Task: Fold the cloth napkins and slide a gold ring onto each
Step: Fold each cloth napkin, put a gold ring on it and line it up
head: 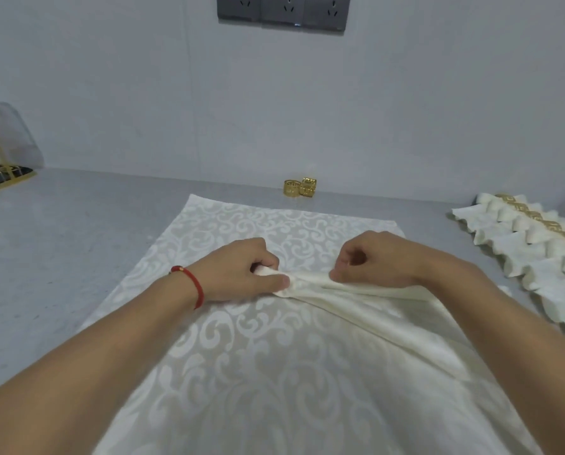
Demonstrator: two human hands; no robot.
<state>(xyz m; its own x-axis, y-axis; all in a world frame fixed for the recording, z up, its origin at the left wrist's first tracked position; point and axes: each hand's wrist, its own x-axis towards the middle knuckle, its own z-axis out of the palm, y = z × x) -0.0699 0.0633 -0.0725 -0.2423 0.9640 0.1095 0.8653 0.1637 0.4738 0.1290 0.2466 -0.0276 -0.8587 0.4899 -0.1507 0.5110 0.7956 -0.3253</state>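
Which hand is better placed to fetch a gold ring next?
Probably the right hand: the two loose gold rings stand by the wall, closer to it than to the left hand. Both hands currently pinch the napkin's fold.

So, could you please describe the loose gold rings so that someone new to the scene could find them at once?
Start at the grey socket strip on the wall and drop straight down to where the wall meets the table. Two gold rings stand there touching, just beyond the far edge of the spread patterned napkin. Unlike the rings at far right, these hold no cloth.
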